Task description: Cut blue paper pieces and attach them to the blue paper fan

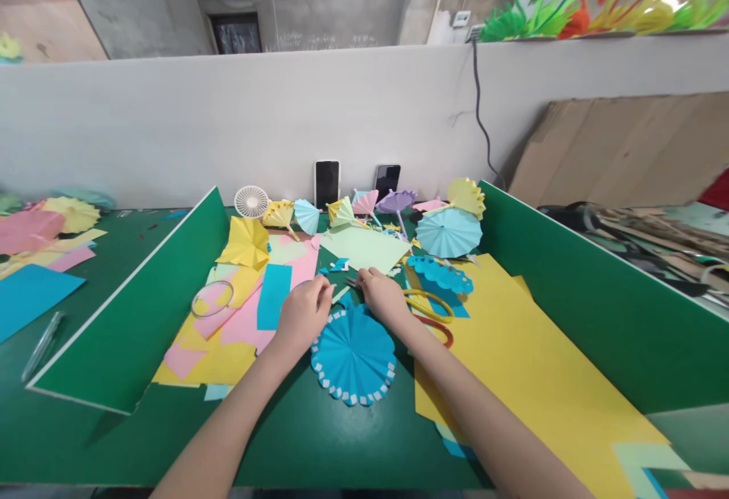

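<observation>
My left hand [304, 311] rests curled at the upper left edge of a blue pleated paper circle [354, 358] with a white scalloped rim, lying flat on the green table [319, 438]. Its fingers are closed, and what they pinch is hidden. My right hand [383, 294] lies just above the circle's top edge with fingers bent around a small dark thing that I cannot make out. Yellow-handled scissors [431, 303] and a red ring [436, 328] lie right beside the right wrist.
Pink, yellow and blue paper sheets [239, 317] lie left, a large yellow sheet [529, 362] right. Several folded paper umbrellas [448, 232] stand at the back with two phones [326, 183] and a small fan [251, 201]. Green dividers [142, 309] flank the space. A tape ring [212, 298] lies left.
</observation>
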Tool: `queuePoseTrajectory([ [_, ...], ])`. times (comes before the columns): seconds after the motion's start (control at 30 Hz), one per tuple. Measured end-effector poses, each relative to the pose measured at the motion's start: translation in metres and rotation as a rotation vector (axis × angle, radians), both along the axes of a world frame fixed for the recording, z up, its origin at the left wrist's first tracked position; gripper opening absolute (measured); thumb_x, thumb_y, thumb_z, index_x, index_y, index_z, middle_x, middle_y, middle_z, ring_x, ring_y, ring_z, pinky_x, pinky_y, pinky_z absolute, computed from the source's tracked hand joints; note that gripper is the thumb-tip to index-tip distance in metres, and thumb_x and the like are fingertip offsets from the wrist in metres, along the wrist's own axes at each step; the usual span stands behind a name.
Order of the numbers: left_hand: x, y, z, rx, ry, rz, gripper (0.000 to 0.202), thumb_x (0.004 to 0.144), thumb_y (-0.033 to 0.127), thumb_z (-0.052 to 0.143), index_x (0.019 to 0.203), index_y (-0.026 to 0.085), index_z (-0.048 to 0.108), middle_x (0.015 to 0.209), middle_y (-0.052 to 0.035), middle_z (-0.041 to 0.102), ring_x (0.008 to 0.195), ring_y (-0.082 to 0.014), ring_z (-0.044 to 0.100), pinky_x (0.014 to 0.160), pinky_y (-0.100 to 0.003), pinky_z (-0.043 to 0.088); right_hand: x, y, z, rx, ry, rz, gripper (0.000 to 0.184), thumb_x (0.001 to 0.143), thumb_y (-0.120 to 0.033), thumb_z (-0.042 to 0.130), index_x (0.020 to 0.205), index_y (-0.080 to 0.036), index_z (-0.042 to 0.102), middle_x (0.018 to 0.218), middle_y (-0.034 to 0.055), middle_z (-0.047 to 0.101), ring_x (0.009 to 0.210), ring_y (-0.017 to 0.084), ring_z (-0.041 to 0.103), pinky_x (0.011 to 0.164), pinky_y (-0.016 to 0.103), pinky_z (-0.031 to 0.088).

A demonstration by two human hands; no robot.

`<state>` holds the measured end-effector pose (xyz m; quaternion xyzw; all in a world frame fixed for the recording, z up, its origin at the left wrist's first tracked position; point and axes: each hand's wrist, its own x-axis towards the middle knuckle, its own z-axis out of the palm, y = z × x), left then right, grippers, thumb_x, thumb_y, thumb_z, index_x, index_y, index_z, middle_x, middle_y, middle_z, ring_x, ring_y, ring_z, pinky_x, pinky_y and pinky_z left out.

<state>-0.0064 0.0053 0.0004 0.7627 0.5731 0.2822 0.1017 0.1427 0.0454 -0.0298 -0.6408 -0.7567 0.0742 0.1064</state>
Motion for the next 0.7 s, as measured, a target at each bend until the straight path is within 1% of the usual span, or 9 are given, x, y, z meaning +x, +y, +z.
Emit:
queuePoseTrajectory([
  [0.1,0.000,0.000,-0.001,-0.007,0.036,0.001,0.019,0.081,0.028,0.033,0.071,0.019,0.046,0.059,0.0012,0.052,0.054,-0.0115,0.049,0.052,-0.020,0.031,-0.002,0.001,-0.005,0.011,0.062,-0.013,0.022,0.082,-0.015,0.031,0.089,-0.014,0.052,0.091,0.0107,0.056,0.079,0.018,0.055,0.058,0.024,0.031],
  [0.23,0.000,0.001,0.000,-0.065,0.023,0.052,0.016,0.082,0.026,0.033,0.075,0.018,0.045,0.061,0.0000,0.054,0.057,-0.0131,0.053,0.052,-0.021,0.032,0.002,0.003,-0.008,0.011,0.196,-0.048,0.020,0.080,-0.013,0.031,0.085,-0.012,0.051,0.087,0.0124,0.057,0.078,0.020,0.053,0.061,0.026,0.032],
  [0.37,-0.001,0.003,0.001,-0.121,0.007,0.094,0.016,0.081,0.025,0.034,0.085,0.016,0.047,0.067,-0.0023,0.058,0.065,-0.0153,0.056,0.055,-0.022,0.034,0.010,0.006,-0.010,-0.010,0.392,-0.073,0.016,0.078,-0.015,0.033,0.078,-0.015,0.048,0.076,0.0071,0.057,0.069,0.017,0.052,0.060,0.025,0.035],
  [0.47,-0.001,0.004,0.000,-0.171,0.070,0.097,0.025,0.082,0.026,0.033,0.098,0.016,0.048,0.063,-0.0019,0.057,0.060,-0.0161,0.054,0.053,-0.023,0.035,0.014,0.006,-0.011,-0.037,0.561,-0.069,0.014,0.075,-0.016,0.031,0.073,-0.017,0.045,0.067,0.0017,0.054,0.061,0.013,0.050,0.058,0.023,0.037],
  [0.5,-0.001,0.004,0.000,-0.176,0.088,0.076,0.027,0.082,0.026,0.032,0.102,0.016,0.048,0.064,-0.0021,0.056,0.061,-0.0161,0.054,0.054,-0.024,0.035,0.015,0.005,-0.010,-0.044,0.614,-0.068,0.013,0.074,-0.016,0.031,0.072,-0.018,0.044,0.066,0.0006,0.053,0.060,0.012,0.050,0.057,0.023,0.038],
  [0.57,-0.001,0.003,-0.001,-0.155,0.080,0.000,0.030,0.082,0.026,0.032,0.105,0.019,0.049,0.072,-0.0035,0.057,0.070,-0.0165,0.054,0.061,-0.025,0.038,0.017,0.004,-0.008,-0.052,0.705,-0.069,0.011,0.072,-0.018,0.032,0.070,-0.018,0.043,0.064,-0.0006,0.051,0.058,0.011,0.049,0.057,0.022,0.039],
  [0.63,-0.001,0.003,0.000,-0.140,0.035,-0.081,0.030,0.082,0.029,0.033,0.103,0.021,0.053,0.079,-0.0046,0.055,0.081,-0.0172,0.052,0.070,-0.026,0.039,0.018,0.002,-0.004,-0.055,0.775,-0.070,0.009,0.070,-0.020,0.034,0.068,-0.019,0.042,0.063,-0.0013,0.050,0.057,0.011,0.049,0.057,0.022,0.040],
  [0.7,-0.002,0.002,0.000,-0.181,-0.001,-0.124,0.031,0.079,0.037,0.037,0.095,0.021,0.058,0.079,-0.0045,0.050,0.084,-0.0178,0.050,0.073,-0.027,0.039,0.020,0.000,0.000,-0.078,0.888,-0.079,0.006,0.068,-0.022,0.038,0.066,-0.019,0.042,0.062,-0.0024,0.048,0.056,0.010,0.049,0.056,0.023,0.040],
])
